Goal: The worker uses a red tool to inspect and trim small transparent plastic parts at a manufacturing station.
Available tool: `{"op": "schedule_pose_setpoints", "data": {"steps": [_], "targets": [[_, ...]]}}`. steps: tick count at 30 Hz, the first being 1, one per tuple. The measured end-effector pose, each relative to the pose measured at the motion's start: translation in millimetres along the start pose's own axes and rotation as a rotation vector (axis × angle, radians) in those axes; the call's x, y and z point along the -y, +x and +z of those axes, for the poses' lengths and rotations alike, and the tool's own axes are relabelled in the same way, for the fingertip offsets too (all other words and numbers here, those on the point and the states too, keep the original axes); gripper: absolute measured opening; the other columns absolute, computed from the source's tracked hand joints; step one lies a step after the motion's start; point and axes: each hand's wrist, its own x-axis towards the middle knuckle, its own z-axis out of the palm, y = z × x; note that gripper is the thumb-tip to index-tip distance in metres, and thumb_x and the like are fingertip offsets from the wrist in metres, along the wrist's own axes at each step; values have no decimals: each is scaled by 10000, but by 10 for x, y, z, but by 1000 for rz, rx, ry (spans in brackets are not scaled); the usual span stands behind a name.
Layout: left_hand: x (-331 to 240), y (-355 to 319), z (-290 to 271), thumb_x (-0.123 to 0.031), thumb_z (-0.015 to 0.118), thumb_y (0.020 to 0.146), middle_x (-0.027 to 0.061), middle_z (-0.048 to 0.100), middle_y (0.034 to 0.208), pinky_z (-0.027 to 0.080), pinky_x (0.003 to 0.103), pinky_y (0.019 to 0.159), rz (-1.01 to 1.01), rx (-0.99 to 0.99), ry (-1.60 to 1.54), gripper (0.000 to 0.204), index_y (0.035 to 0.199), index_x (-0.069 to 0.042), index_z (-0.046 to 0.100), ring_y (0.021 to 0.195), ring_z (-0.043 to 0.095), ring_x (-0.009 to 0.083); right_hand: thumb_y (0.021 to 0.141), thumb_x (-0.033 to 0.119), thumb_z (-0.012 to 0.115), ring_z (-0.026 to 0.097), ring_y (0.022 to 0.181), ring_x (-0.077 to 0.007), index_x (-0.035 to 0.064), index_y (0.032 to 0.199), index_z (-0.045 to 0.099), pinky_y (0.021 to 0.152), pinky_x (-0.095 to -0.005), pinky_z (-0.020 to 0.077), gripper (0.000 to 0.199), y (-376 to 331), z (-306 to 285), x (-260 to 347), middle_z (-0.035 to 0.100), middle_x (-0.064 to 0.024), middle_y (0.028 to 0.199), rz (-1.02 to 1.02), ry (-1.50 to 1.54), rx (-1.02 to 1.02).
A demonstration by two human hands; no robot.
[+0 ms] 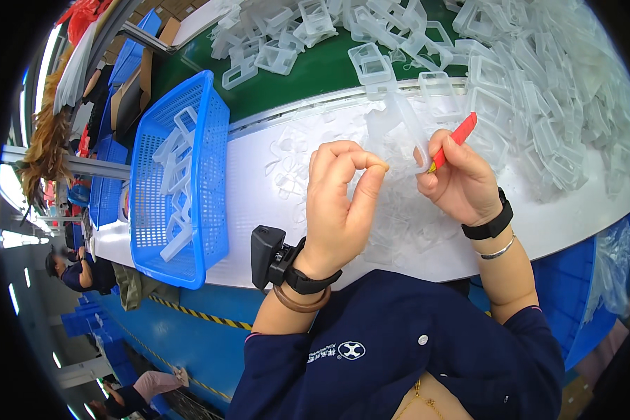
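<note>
My left fingers (362, 160) pinch together, right fingers (467, 161) clamp a red cutter (462, 131); leftward, a blue basket (214, 175) holds some frames (177, 250); a heap (549, 105) seemingly remains beyond.

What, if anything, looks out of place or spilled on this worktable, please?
Small translucent plastic scraps lie strewn across the white tabletop around the left hand; their scatter looks untidy, unlike the frame-shaped translucent pieces inside the perforated blue plastic basket.
</note>
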Motion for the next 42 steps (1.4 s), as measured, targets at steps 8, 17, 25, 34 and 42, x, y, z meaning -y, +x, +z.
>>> {"op": "schedule_pose_setpoints", "data": {"steps": [8, 17, 25, 34, 42], "targets": [[-26, 154, -37, -37, 604, 783, 74, 531, 898, 393, 275, 759, 135, 200, 80, 73, 856, -31, 603, 862, 506, 188, 925, 242, 458, 580, 697, -163, 23, 887, 525, 630, -278, 459, 232, -1, -1, 6, 575, -75, 755, 6, -8, 6], [-29, 149, -9, 3, 528, 826, 69, 502, 877, 387, 245, 713, 56, 93, -76, 21, 805, 2, 532, 777, 474, 151, 923, 232, 458, 558, 646, -157, 20, 866, 532, 601, -280, 426, 232, -16, 1, 38, 558, -67, 750, 39, -21, 45], [71, 87, -62, -33, 496, 860, 85, 495, 909, 376, 264, 752, -5, 70, -16, 52, 820, -2, 509, 824, 463, 178, 917, 222, 461, 541, 629, -160, 19, 860, 528, 613, -278, 422, 222, -62, -43, 153, 552, -79, 769, -59, 134, 58], [382, -81, -14, -161, 674, 732, 158, 490, 1132, 351, 402, 895, 37, 303, 594, 409, 1086, -16, 527, 1044, 441, 332, 779, 180, 610, 465, 646, -140, 21, 730, 589, 587, -257, 374, 167, -258, 154, 433, 534, -64, 723, -505, -760, 149], [247, -9, -150, -116, 678, 717, 154, 501, 1139, 357, 393, 915, 73, 237, 575, 401, 1081, -16, 544, 1065, 455, 325, 736, 132, 651, 490, 664, -153, 36, 736, 614, 598, -267, 365, 103, -493, 449, 630, 560, -69, 719, -672, -1010, 158]]}}
